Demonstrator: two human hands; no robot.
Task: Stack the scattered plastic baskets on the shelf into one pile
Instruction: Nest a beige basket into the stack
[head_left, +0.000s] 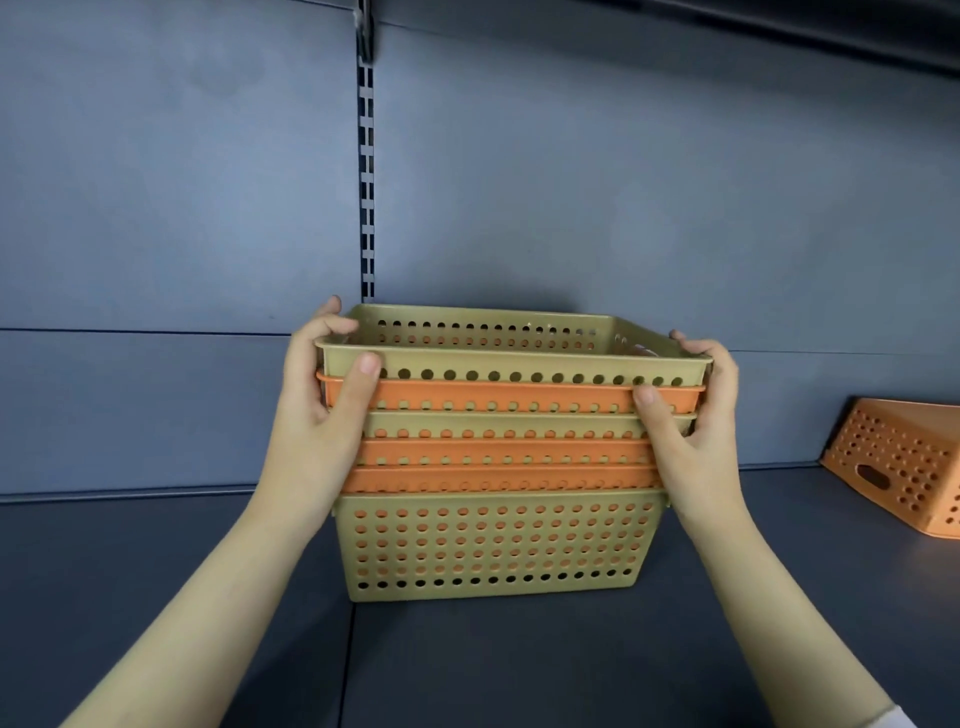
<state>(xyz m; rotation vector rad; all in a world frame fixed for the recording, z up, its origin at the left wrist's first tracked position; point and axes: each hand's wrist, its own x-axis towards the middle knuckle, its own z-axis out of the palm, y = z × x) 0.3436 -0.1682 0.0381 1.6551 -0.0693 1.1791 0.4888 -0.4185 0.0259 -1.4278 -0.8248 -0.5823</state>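
Observation:
A pile of several nested perforated baskets (493, 540), olive and orange in turn, stands upright on the dark shelf (156, 571) in the middle of the view. The top olive basket (509, 358) sits in the orange one below it. My left hand (327, 410) grips the pile's left end, thumb on the front of the top basket's rim and fingers over the rim. My right hand (696, 415) holds the right end the same way, thumb on the orange rim beneath.
One orange basket (904, 467) lies upside down and tilted at the far right of the shelf, partly cut off by the frame edge. A slotted upright (367, 171) runs down the grey back panel behind the pile.

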